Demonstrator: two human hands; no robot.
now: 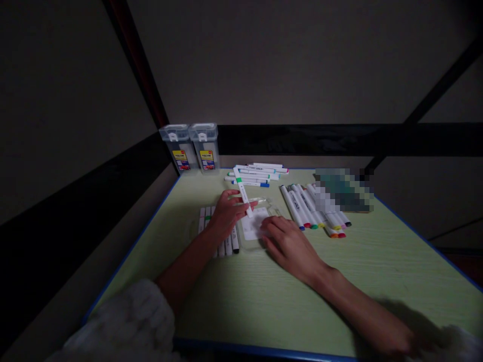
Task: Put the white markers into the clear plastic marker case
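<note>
My left hand (226,215) pinches a white marker with a green band (243,192), tilted with its far end up and left. Below that marker lies a clear plastic case (247,245) with a white card (256,224) in it. My right hand (292,247) is at the case's right side, its bent fingers over the edge and gripping it. Several white markers (228,245) lie side by side under and beside my left wrist; the hand and forearm hide part of them.
Two clear lidded boxes (207,151) stand at the back left corner. A loose pile of markers (260,173) lies at the table's back. More thick markers (302,206) with coloured ends lie to the right, beside a blurred flat green object (343,188).
</note>
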